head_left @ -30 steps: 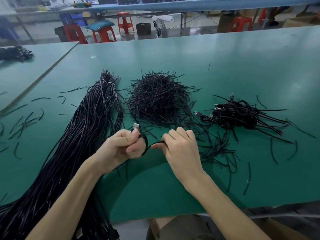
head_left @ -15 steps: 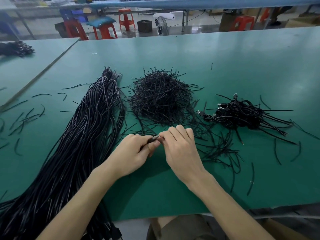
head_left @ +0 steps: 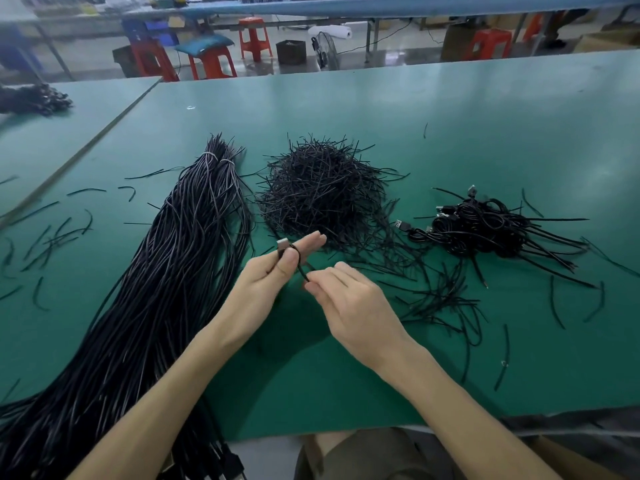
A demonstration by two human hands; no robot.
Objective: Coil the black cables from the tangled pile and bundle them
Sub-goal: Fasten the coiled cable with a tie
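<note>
A: The long cables (head_left: 166, 289)?
B: Black, uncoiled, one thick sheaf. Banded at the far end, fanning out left of centre toward the viewer.
A: The coiled cables (head_left: 491, 226)?
B: Loose heap at right, plugs showing.
A: In hand?
B: One cable (head_left: 300, 266), looped at the left hand (head_left: 273, 275), silver plug up. The right hand (head_left: 349, 299) pinches its strand.

Matt green table top (head_left: 450, 109); glossy black cables (head_left: 166, 289), seemingly rubber-jacketed; silvery metal plug (head_left: 283, 243); shiny orange plastic stools (head_left: 254, 36).
</note>
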